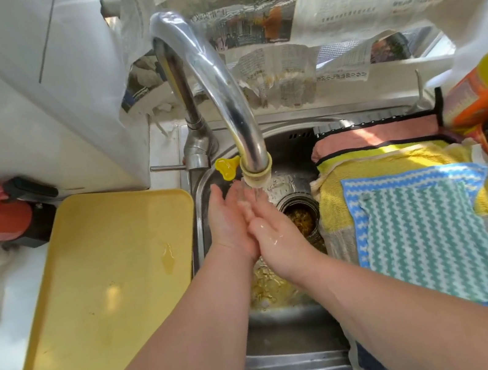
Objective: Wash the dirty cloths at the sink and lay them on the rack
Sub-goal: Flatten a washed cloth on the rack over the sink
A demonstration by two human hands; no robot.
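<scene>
We note a yellow tray left of our left hand, which lies flat-fingered against the right hand, both holding nothing under the running tap over the sink, with the cloths spread on the rack just right of them.

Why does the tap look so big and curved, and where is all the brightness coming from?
Head view: the wide-angle lens swells the faucet and bows edges near the borders; daylight through the newspaper behind leaves a glare patch on the yellow tray and sunlit streaks on the cloths; fingertips of the left hand and right hand blur slightly under the water.
</scene>
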